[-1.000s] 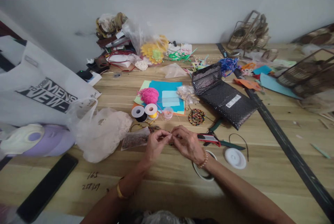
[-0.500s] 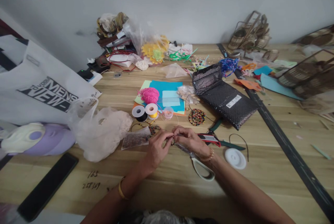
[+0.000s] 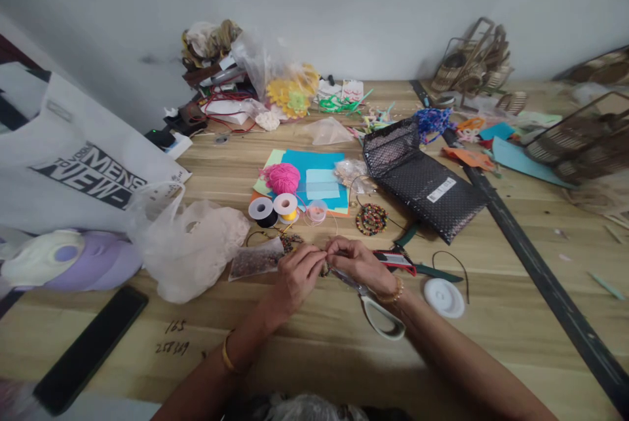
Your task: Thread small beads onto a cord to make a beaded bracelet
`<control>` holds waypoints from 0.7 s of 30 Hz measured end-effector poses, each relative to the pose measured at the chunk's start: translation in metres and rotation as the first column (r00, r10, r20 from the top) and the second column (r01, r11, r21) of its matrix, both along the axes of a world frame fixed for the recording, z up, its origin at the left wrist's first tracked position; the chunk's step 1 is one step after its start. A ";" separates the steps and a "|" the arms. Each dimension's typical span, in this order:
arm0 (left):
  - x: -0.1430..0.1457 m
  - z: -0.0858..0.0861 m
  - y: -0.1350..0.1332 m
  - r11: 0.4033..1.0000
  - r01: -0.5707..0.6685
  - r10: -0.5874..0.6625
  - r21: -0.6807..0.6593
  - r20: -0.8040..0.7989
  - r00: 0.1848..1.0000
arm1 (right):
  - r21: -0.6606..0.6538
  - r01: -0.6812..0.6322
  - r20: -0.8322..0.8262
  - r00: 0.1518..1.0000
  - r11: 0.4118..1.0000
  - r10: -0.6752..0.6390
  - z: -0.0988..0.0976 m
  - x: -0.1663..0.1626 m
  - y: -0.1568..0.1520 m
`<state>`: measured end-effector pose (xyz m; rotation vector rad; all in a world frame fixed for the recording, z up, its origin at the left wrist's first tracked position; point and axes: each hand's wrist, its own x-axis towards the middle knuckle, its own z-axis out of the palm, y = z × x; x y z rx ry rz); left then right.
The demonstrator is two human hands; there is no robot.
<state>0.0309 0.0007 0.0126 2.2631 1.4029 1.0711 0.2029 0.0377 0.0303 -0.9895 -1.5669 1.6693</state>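
Note:
My left hand (image 3: 301, 274) and my right hand (image 3: 358, 265) meet fingertip to fingertip over the table, both pinched closed. What they pinch is too small to make out; a few dark beads show just under the fingers. Below my right hand lies a pair of scissors (image 3: 383, 320), its white handle showing and its blades partly covered. To the left of my left hand rests a clear bag of small beads (image 3: 256, 259), with a dark beaded string (image 3: 291, 241) beside it. A coil of colourful beads (image 3: 371, 219) lies beyond my right hand.
Spools of black thread (image 3: 263, 212) and yellow thread (image 3: 285, 207) stand before a pink yarn ball (image 3: 282, 178). Rightward are a black bubble mailer (image 3: 427, 185), a red-edged cutter (image 3: 396, 261) and a white spool (image 3: 443, 297). A plastic bag (image 3: 189, 251) and black phone (image 3: 91, 350) lie left.
My left hand has turned slightly, its fingers closing more together against the right fingertips. My right hand has barely shifted, and the things on the table stay put.

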 end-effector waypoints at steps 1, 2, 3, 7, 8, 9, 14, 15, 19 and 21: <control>0.000 0.001 0.000 1.000 -0.001 0.001 -0.008 0.006 1.000 | 0.023 0.002 0.007 1.000 1.000 -0.002 0.000 0.000 0.000; 0.001 0.001 0.000 1.000 -0.001 0.002 -0.011 0.011 1.000 | 0.051 0.003 0.014 1.000 0.999 -0.004 0.001 0.000 -0.001; 0.001 0.001 0.000 1.000 -0.001 0.001 -0.010 0.013 1.000 | 0.084 0.006 0.024 1.000 0.996 -0.008 0.001 0.000 -0.002; 0.003 0.001 0.000 1.000 -0.005 0.005 -0.008 0.023 1.000 | 0.225 0.023 0.099 0.994 0.974 -0.046 0.005 -0.002 -0.005; 0.003 0.001 0.000 1.000 -0.004 0.005 -0.014 0.026 1.000 | 0.245 0.027 0.115 0.992 0.969 -0.057 0.006 -0.002 -0.006; 0.003 0.001 0.000 1.000 -0.003 0.004 -0.019 0.030 1.000 | 0.259 0.032 0.127 0.990 0.965 -0.066 0.007 -0.003 -0.007; 0.004 0.003 0.001 0.998 0.003 0.003 -0.057 0.103 0.995 | 0.171 0.002 0.114 0.993 0.985 -0.021 0.006 -0.002 -0.007; 0.004 0.004 0.001 0.998 -0.006 0.014 -0.069 0.116 0.993 | 0.129 -0.004 0.104 0.995 0.992 -0.009 0.004 -0.001 -0.005; 0.006 0.005 0.002 0.988 -0.014 0.026 -0.155 0.079 0.996 | 0.143 0.017 0.114 0.993 0.990 -0.033 -0.001 0.004 0.001; 0.007 0.005 0.001 0.979 0.004 0.001 -0.204 0.028 1.000 | 0.228 0.005 0.194 0.980 0.974 -0.050 -0.002 0.007 0.003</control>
